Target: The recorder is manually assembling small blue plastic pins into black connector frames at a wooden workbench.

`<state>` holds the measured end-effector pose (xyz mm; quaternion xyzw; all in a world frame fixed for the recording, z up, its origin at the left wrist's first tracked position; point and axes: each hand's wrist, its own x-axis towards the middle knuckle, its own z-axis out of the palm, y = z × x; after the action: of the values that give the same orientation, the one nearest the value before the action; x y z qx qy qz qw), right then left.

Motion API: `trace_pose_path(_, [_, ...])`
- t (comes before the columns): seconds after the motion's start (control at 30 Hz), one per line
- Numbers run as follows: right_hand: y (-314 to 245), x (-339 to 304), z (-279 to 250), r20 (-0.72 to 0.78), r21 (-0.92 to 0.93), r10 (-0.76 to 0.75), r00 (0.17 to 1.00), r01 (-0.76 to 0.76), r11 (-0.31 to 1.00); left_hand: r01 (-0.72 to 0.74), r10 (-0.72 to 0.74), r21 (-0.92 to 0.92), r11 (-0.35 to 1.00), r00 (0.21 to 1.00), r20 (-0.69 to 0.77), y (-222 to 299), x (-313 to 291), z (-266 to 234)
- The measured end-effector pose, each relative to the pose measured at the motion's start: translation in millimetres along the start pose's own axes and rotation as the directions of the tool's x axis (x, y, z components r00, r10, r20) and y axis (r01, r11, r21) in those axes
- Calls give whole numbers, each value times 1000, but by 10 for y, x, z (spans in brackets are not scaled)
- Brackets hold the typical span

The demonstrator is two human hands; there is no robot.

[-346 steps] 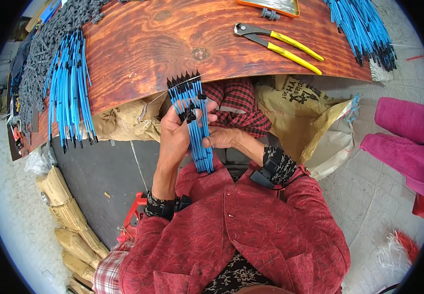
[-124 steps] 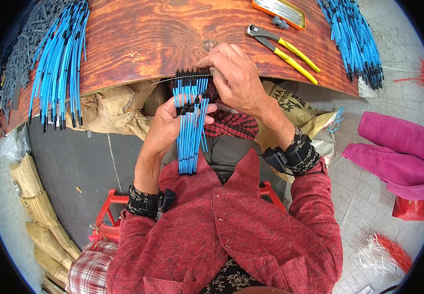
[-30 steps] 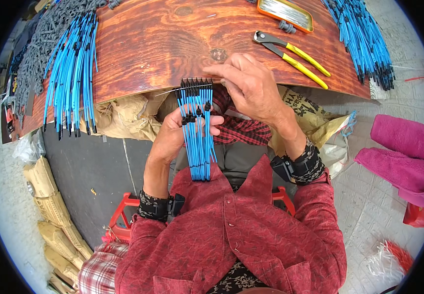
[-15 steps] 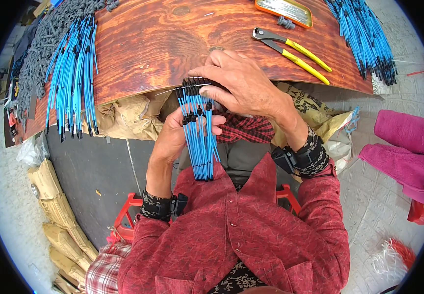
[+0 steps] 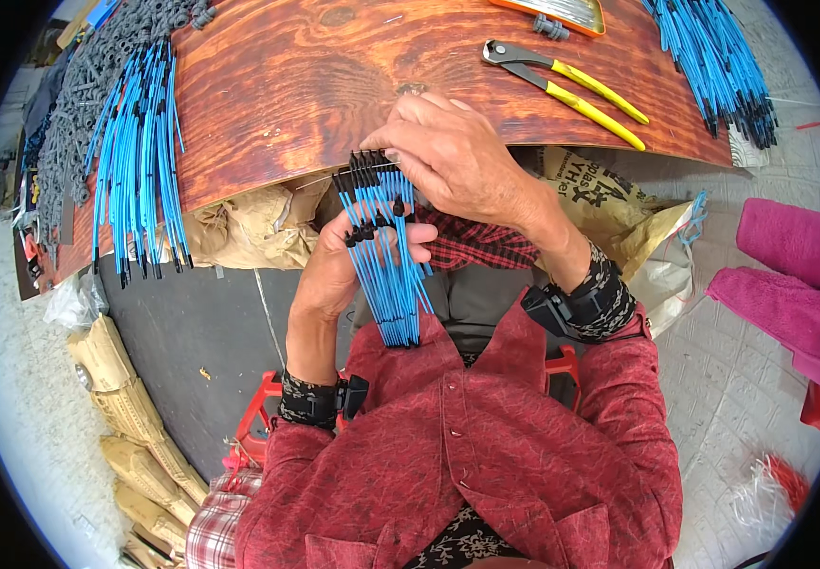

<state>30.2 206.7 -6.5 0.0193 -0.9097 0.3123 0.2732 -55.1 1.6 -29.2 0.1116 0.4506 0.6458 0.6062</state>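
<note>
A row of thin blue rods with black tips (image 5: 393,294) lies across my left hand (image 5: 332,245), whose fingers are curled behind and around it. Black collars sit partway along the rods. Their upper black ends line up side by side just off the table edge, with a thin metal wire (image 5: 315,181) running across them. My right hand (image 5: 462,156) is closed at the right end of that row, thumb and forefinger pinched on the wire there. The pinch itself is partly hidden by the fingers.
On the wooden table (image 5: 267,95) lie yellow-handled pliers (image 5: 571,92), a tray of metal wires (image 5: 571,13) and a grey fitting (image 5: 551,27). Blue rods hang over the edge left (image 5: 139,171) and right (image 5: 713,71). Grey fittings (image 5: 78,114) are heaped far left.
My right thumb and fingers have shifted slightly at the right end of the row. The left hand still holds the rods, and the whole view has tilted a little.
</note>
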Motion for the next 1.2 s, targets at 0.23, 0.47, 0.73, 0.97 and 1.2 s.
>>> trace_pose_path(0.23, [-36, -4, 64, -22, -40, 16, 1000, -17, 999, 8, -8, -1, 1000, 1000, 5, 2, 4, -30])
trace_pose_path(0.47, [-61, 21, 37, -28, -67, -35, 999, 33, 997, -30, 31, 31, 999, 999, -33, -35, 2, 74])
trace_pose_path(0.73, [65, -222, -322, -66, -87, 21, 998, -27, 996, -40, 44, 82, 996, 998, -52, -32, 19, 64])
trace_pose_path(0.97, [82, -241, -144, -146, -100, 31, 989, -45, 994, -85, 92, 114, 990, 994, -54, -86, 23, 89])
trace_pose_path(1.2, [-11, -330, -187, -246, -77, 32, 969, -53, 996, -97, 104, 111, 989, 993, -59, -104, -22, 82])
